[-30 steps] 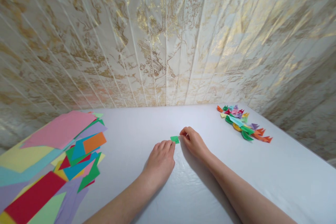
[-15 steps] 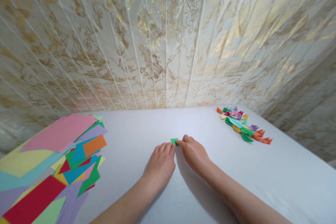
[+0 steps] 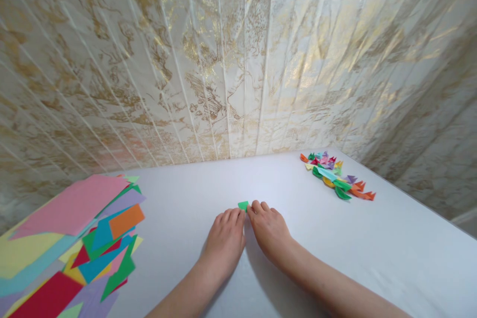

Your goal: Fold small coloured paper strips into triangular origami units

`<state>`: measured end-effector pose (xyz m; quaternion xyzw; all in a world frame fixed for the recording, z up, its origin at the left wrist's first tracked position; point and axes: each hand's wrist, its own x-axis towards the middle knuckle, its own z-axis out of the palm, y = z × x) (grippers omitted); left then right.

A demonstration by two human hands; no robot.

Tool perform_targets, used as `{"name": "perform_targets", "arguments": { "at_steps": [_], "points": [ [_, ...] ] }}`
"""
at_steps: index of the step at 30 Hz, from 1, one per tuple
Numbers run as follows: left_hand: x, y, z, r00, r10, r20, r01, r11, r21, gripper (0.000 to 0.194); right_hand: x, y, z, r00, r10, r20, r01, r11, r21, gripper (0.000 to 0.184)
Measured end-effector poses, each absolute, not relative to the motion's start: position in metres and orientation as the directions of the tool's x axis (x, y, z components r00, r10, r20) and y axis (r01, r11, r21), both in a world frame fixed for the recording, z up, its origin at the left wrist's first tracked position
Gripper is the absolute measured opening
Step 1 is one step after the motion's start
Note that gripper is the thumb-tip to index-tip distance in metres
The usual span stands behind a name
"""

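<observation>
A small piece of green paper [image 3: 243, 205] lies on the white table, mostly covered by my fingertips. My left hand [image 3: 225, 238] has its fingers bent together over the near left edge of the paper. On the other side my right hand [image 3: 269, 228] pinches the paper's right edge, its fingers curled. Only the far part of the green paper shows, so its folds are hidden. The two hands are close, with a narrow gap between them.
Loose coloured paper sheets and strips lie on the left, among them a pink sheet [image 3: 74, 203], an orange rectangle [image 3: 126, 221] and a red rectangle [image 3: 50, 298]. Several small folded paper pieces [image 3: 335, 174] sit at the far right. A gold-patterned curtain [image 3: 223, 59] hangs behind the table.
My right hand's fingers have drawn back from on top of the green paper to its right edge. My left hand stays at the paper. The camera view has turned slightly.
</observation>
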<state>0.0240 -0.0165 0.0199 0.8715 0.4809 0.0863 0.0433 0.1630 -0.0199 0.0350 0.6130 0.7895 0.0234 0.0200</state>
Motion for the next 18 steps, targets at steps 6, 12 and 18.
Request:
{"name": "perform_targets", "arguments": {
  "at_steps": [6, 12, 18],
  "points": [
    [0.022, -0.016, 0.018, 0.517, 0.845, 0.140, 0.821, -0.535, 0.198, 0.044, 0.163, -0.020, 0.031, -0.230, 0.973, 0.026, 0.972, 0.229, 0.053, 0.029],
    [0.017, -0.003, 0.014, 0.462, 0.851, 0.248, 0.761, -0.525, 0.382, 0.032, 0.166, -0.021, 0.031, -0.219, 0.975, 0.047, 0.975, 0.220, -0.016, 0.030],
    [0.008, 0.016, 0.000, 0.302, 0.899, 0.316, 0.780, -0.424, 0.461, 0.035, 0.163, -0.019, 0.025, -0.326, 0.942, 0.085, 0.942, 0.331, -0.056, 0.028]
  ]
}}
